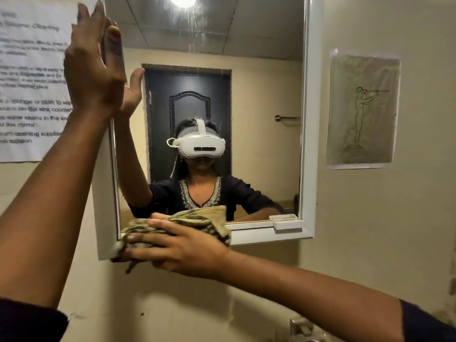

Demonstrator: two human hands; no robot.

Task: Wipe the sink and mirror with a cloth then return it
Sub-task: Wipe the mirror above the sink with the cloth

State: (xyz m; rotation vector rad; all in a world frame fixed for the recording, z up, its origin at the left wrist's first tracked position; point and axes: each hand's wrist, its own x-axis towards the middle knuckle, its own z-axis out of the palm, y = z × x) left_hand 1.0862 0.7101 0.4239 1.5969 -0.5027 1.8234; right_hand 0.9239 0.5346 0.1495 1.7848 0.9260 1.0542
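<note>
While the right hand (177,245) grips the bunched striped cloth (197,222) against the lower left corner of the mirror frame (309,119), fingers closed over its folds, the left hand (95,67) presses flat and spread on the frame's upper left edge. Cloth appears soft, light, and pliable; best held wadded in the palm.

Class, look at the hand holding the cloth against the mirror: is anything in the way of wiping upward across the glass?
Nothing visible blocks it. The right hand presses the cloth on the lower left corner of the mirror. The glass above is bare; only the left hand rests flat at the upper left edge.
</note>
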